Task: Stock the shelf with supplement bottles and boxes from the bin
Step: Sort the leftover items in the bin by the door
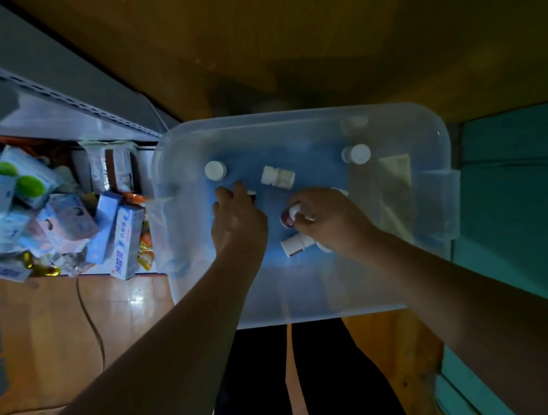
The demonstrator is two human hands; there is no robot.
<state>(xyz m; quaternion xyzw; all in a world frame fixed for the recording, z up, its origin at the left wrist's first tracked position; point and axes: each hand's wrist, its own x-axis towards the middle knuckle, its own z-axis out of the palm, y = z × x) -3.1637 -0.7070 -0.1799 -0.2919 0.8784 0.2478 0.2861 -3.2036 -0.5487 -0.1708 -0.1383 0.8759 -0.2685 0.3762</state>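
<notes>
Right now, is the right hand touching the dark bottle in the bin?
Touching. The head view shows the right hand with its fingers curled round the dark bottle, inside the bin.

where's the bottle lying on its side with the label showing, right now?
Head view: the lying bottle is inside the clear bin, toward its far side, between two upright bottles and just beyond both hands.

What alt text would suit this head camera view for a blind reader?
Both hands reach into a clear plastic bin on the floor: the left hand and right hand each grip a small bottle. More white-capped bottles remain inside; boxes crowd a low shelf at left.
</notes>
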